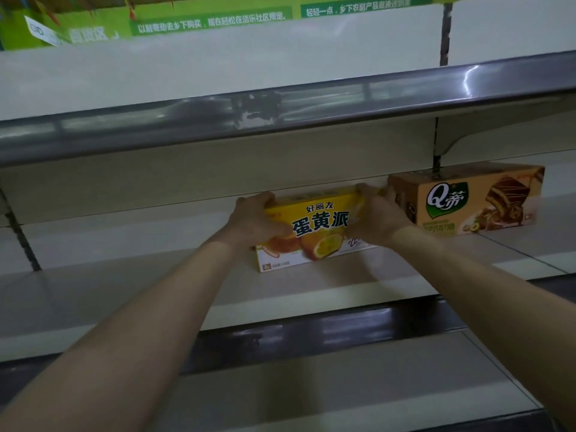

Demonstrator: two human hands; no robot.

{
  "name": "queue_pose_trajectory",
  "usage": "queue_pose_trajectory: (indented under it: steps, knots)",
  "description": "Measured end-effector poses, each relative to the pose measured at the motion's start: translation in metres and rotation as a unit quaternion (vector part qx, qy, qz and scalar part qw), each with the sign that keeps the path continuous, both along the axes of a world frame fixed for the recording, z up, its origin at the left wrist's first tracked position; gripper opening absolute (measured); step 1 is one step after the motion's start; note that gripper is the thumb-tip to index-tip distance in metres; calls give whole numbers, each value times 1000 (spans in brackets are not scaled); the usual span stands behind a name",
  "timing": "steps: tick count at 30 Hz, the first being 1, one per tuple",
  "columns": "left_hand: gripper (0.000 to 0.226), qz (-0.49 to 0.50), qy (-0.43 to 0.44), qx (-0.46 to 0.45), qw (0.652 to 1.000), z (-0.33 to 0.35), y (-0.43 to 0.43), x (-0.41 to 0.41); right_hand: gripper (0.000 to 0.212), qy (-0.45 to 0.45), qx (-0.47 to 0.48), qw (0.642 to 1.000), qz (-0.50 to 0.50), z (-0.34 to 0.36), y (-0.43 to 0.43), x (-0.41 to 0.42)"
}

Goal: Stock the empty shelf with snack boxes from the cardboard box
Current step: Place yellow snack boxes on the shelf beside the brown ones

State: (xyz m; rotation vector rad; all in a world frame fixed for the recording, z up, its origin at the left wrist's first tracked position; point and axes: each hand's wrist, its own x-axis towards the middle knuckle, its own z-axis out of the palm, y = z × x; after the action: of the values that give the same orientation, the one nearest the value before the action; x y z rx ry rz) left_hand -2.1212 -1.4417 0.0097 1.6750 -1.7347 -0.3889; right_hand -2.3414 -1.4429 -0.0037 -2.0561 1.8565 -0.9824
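Observation:
A yellow snack box (318, 229) with an orange cake picture stands upright on the pale middle shelf (131, 294), near its back. My left hand (254, 219) grips the box's left end, fingers curled over its top edge. My right hand (378, 216) grips its right end the same way. Just to the right stands a brown snack box (467, 201) with a chocolate cake picture, close to my right hand. The cardboard box is out of view.
A grey-edged upper shelf (280, 110) overhangs the hands closely. A lower shelf (311, 385) sits below with a dark front rail. A slotted upright (438, 160) and bracket stand behind the brown box. Green signs (212, 20) hang at the top.

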Motion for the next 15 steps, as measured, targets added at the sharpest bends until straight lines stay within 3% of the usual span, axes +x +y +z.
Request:
queue_pose_trajectory:
  steps: [2, 4, 8, 15]
  knots:
    - [107, -2, -10, -16, 1000, -3, -10, -7, 64, 5, -31, 999, -25, -2, -12, -5]
    - [92, 1, -33, -28, 999, -5, -22, -13, 57, 2, -41, 998, -37, -4, -23, -12]
    - [63, 26, -70, -68, 995, -10, -36, -32, 55, 7, -46, 998, -39, -8, -38, -19]
    - [55, 72, -99, -103, 987, -23, -55, -50, 71, 59, -36, 998, -2, -9, -59, -27]
